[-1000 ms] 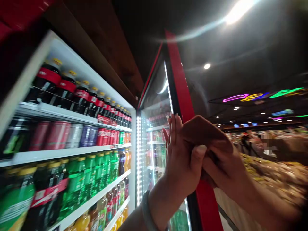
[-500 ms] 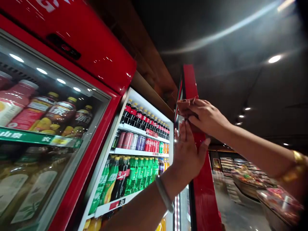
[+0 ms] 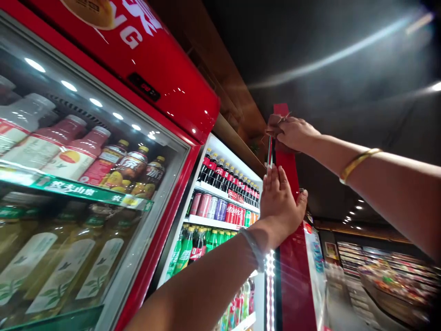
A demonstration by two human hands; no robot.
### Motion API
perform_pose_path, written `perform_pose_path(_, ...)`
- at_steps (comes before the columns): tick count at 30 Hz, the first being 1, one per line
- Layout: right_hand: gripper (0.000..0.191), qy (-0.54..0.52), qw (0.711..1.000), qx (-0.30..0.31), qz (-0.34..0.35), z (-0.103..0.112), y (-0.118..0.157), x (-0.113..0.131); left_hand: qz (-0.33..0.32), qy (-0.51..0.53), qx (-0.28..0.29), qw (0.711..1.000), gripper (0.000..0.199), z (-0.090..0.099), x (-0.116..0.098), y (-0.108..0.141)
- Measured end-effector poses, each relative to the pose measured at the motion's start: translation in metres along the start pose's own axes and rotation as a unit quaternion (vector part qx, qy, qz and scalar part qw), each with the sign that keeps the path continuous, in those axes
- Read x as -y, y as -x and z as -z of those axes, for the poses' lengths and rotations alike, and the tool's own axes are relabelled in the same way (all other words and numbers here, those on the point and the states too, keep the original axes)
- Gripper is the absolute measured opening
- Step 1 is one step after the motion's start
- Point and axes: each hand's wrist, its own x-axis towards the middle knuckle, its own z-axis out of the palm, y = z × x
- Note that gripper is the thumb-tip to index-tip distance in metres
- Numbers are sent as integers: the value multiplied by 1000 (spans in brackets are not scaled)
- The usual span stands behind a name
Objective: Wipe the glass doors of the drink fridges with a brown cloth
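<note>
A red-framed fridge door point(image 3: 292, 276) stands swung open, seen nearly edge-on. High on it, close to its top corner, my right hand point(image 3: 299, 133) grips a brown cloth point(image 3: 274, 124) and presses it against the frame. A gold bangle point(image 3: 360, 164) circles that wrist. Lower down, my left hand point(image 3: 279, 200) lies against the door with fingers stretched upward and thumb out to the right, holding nothing. Round its wrist is a grey band point(image 3: 254, 248). Part of the door's glass side is hidden behind my hands.
Behind the open door, a lit fridge shelf point(image 3: 215, 223) carries cans, with bottles above and below. At left stands a closed red fridge point(image 3: 172, 82) full of drinks. Produce displays point(image 3: 396, 280) and shelving lie back right under a dark ceiling.
My right hand has slid the cloth up the door frame, widening the gap to my left hand. My left hand stays against the door. The view has shifted left.
</note>
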Motion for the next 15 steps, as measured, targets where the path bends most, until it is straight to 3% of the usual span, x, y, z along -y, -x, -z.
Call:
perform_pose_path(3,51,-26,998,-34,-47,-12,-32,11,6,2,-1,1000,80,7,12,4)
perform_pose_path(6,56,-52,996,-52,-54,-28,-42,25,2,-2,1,1000,73,11,27,7)
perform_pose_path(9,65,-68,996,-58,-27,-42,-28,38,-15,-7,-13,1000,69,13,41,10)
perform_pose_path(15,63,-111,992,-50,22,-53,33,55,-25,-1,-19,999,63,14,64,15)
